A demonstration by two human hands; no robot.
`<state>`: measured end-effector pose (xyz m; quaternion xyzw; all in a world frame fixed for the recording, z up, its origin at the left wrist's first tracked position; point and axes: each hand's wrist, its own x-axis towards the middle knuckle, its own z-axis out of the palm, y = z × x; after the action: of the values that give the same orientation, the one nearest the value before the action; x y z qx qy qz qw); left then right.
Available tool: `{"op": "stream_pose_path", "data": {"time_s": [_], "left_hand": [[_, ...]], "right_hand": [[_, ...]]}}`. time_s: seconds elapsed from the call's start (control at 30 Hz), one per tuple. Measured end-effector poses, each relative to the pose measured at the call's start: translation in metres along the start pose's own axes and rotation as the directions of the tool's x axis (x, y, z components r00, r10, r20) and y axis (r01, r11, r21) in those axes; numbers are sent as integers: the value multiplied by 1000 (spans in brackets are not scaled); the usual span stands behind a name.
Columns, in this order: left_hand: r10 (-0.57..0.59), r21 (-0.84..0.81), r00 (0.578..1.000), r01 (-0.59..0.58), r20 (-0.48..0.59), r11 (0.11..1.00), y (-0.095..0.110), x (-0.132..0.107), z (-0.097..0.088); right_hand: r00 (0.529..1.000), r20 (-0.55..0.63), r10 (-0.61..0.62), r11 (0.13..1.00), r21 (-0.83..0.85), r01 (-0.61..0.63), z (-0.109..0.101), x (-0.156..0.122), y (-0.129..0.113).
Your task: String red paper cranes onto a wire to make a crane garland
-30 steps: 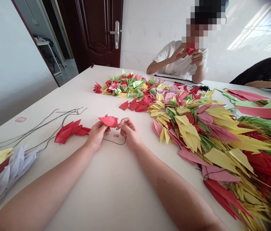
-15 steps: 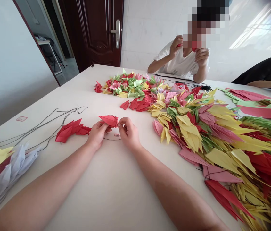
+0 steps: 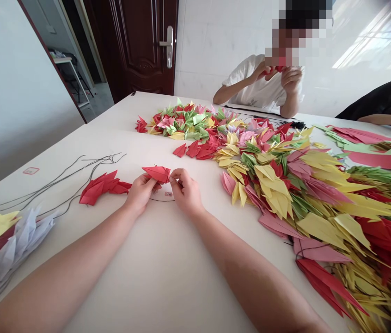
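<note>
White table (image 3: 150,263) had its far edge well ahead — paper heap (image 3: 271,185) off right. Your left hand (image 3: 140,192) pinched the red paper piece (image 3: 158,173) out front, long axis sideways, tip left; right hand (image 3: 187,192) bunched at its blunt end, grip unclear.

Grip: the left hand (image 3: 140,192) holds the red folded piece (image 3: 157,173), the right hand (image 3: 186,192) pinching at its right end; access from above is open.
Thread: a dark thread (image 3: 162,200) crosses the gap between the hands, on their near side.
Near side: open white tabletop (image 3: 154,259), bounded by the left forearm (image 3: 88,249) and right forearm (image 3: 247,263).
Left of grip: a red folded stack (image 3: 100,187), just beside the left hand, obstructs, with loose cords (image 3: 102,161) behind.
Beyond grip: an open strip, limited by the multicoloured paper heap (image 3: 188,120).
Right of grip: a short open channel; yellow and pink pieces (image 3: 273,187) then block passage.
</note>
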<state>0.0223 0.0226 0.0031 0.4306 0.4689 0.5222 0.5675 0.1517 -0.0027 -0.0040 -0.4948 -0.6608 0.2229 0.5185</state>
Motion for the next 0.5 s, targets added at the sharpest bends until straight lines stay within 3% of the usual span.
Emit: {"op": "stream_pose_path", "data": {"time_s": [0.23,0.5], "left_hand": [[-13,-18,1000,13,-5,1000,2,-1,-1],[16,5,1000,-16,-18,1000,-3,1,-1]], "right_hand": [[993,81,-85,994,-63,90,-1,-2,-1],[996,63,-58,997,-55,61,0,0,3]]}}
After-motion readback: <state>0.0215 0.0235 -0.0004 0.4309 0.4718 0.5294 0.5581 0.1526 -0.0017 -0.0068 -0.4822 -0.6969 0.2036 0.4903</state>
